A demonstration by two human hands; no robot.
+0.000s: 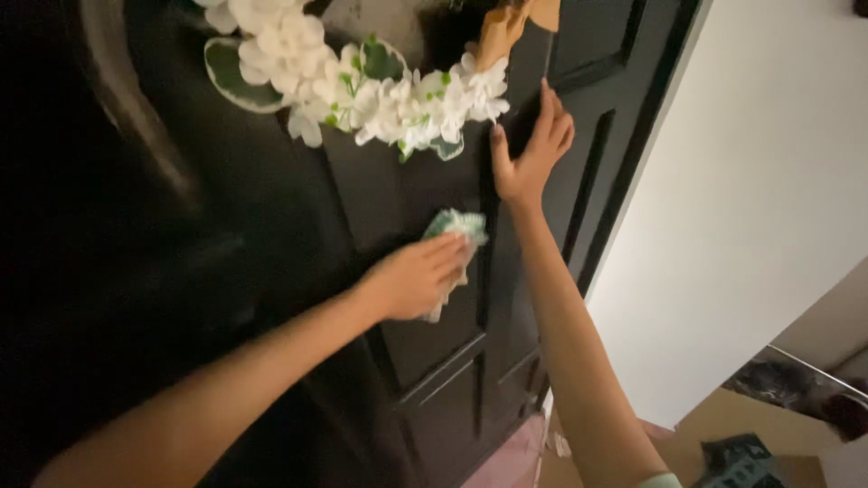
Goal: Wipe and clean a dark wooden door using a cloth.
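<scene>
A dark panelled door [380, 208] fills the left and middle of the head view. A wreath of white flowers and green leaves [362, 86] hangs on it near the top. My left hand [420, 276] presses a white and green cloth [457, 226] against a door panel below the wreath. My right hand [533, 149] lies flat on the door with fingers spread, just right of the wreath's lower edge, holding nothing.
A white wall [750, 199] runs beside the door's right edge. At the bottom right lie a cardboard box [723, 425] and a dark patterned object [741, 461]. Something pink [515, 461] shows at the door's foot.
</scene>
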